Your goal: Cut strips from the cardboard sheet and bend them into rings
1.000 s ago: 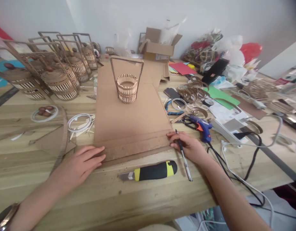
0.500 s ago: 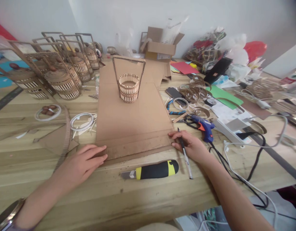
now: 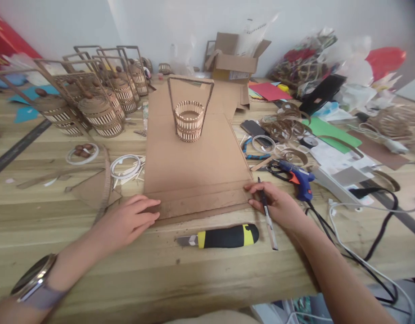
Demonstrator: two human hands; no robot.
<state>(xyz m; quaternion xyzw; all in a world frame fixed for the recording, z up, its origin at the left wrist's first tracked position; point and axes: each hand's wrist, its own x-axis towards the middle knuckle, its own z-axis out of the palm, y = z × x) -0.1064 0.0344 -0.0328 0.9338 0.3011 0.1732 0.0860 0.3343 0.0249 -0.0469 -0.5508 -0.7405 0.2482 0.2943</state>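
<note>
A narrow cardboard strip (image 3: 204,200) lies across the near end of a large cardboard sheet (image 3: 194,164). My left hand (image 3: 135,218) rests with fingers stretched on the strip's left end. At its right end, the thumb and index finger of my right hand (image 3: 278,204) touch the strip's edge, while a black-and-clear pen (image 3: 268,220) is held in that hand, slanting between the fingers. Just in front of the strip lies a yellow-and-black utility knife (image 3: 224,236), blade out to the left. A small slatted basket with a tall handle (image 3: 189,128) stands upright on the sheet.
Several lidded baskets (image 3: 101,117) stand at the back left. Left of the sheet are a white ring roll (image 3: 125,167) and thin sticks. On the right lie a blue glue gun (image 3: 298,177), brown strip coils (image 3: 278,126), a power strip (image 3: 337,186) and cables.
The whole view has shifted, so everything appears farther right, and more of the left wrist's watch shows. Both hands stay at the ends of the strip, and the pen remains in my right hand.
</note>
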